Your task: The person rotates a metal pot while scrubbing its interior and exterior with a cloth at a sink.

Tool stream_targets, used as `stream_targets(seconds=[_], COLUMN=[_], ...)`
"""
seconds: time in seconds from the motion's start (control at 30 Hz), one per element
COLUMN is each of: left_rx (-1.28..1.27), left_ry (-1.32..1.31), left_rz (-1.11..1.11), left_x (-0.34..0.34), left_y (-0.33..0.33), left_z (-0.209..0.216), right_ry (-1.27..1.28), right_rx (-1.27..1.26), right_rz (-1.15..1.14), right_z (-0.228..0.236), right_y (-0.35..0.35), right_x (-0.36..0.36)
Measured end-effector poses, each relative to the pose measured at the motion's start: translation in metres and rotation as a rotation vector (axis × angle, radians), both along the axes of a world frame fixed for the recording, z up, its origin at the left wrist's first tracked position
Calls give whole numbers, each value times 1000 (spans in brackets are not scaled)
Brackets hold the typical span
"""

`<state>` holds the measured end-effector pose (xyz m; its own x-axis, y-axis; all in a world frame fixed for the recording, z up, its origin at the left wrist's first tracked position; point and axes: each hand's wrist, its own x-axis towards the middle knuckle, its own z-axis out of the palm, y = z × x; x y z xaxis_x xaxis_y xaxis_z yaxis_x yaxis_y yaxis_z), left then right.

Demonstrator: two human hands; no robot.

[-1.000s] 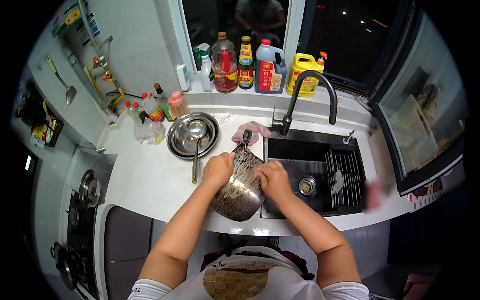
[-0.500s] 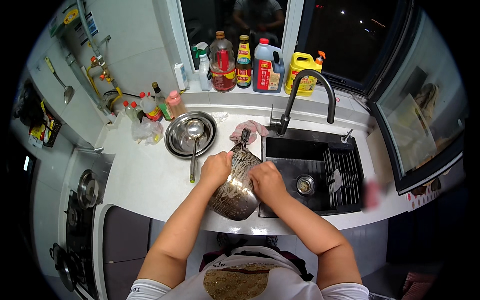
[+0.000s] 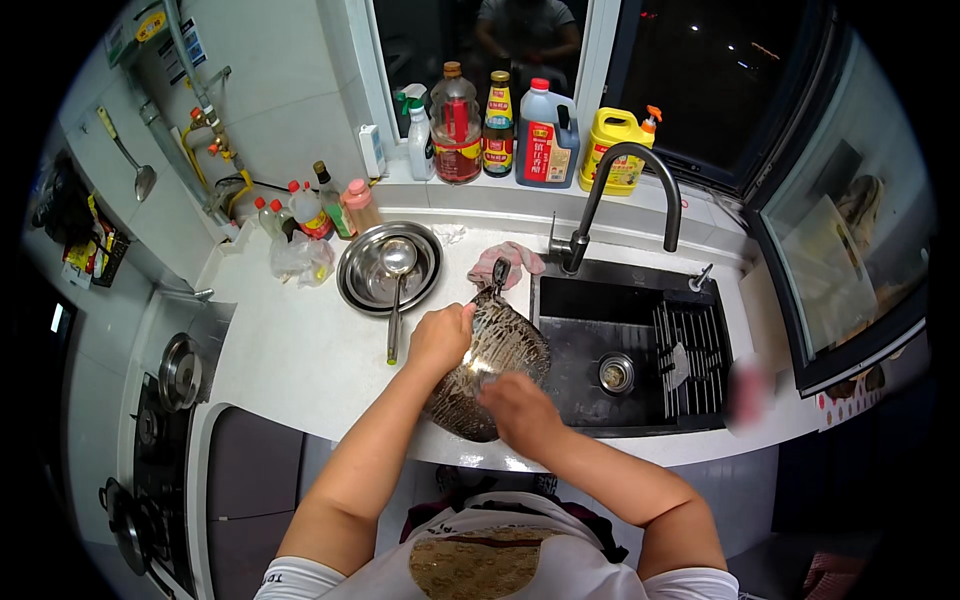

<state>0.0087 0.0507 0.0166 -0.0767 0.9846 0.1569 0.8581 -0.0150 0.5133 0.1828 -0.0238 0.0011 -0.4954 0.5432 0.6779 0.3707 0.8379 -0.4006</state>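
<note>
A metal pan (image 3: 512,345) with a streaked, blackened surface lies on the white counter beside the sink, its short dark handle pointing away from me. My left hand (image 3: 441,338) is closed on the pan's left rim near the handle. Over the pan's lower middle is my right hand (image 3: 522,408), fingers curled against the metal and slightly blurred. Whatever it may be gripping is hidden beneath the fingers. A pink cloth (image 3: 508,262) lies crumpled just behind the handle.
Left of the pan stand stacked steel basins (image 3: 357,293) with a ladle (image 3: 396,258) across them. The black sink (image 3: 590,345), with tap (image 3: 672,205) and rack (image 3: 690,360), is at right. Bottles (image 3: 458,130) line the windowsill; an open window (image 3: 850,230) juts in at right.
My right hand has slid from the pan's right edge down and leftward over its surface. The left hand keeps its hold on the rim. The whole view has shifted slightly.
</note>
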Motion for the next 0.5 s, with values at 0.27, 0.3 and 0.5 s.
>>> stream_targets(seconds=[0.27,0.3,0.5], left_rx=[-111,-89,-26], left_ry=[35,21,3], left_rz=[14,15,9], left_x=[1,0,-1], left_y=[1,0,0], left_z=[5,4,2], right_ry=[-104,-122,-132], right_rx=[129,198,102], right_rz=[10,78,-19], right_z=[-13,-7,-11], right_y=[-5,-15,-5], right_x=[25,20,29])
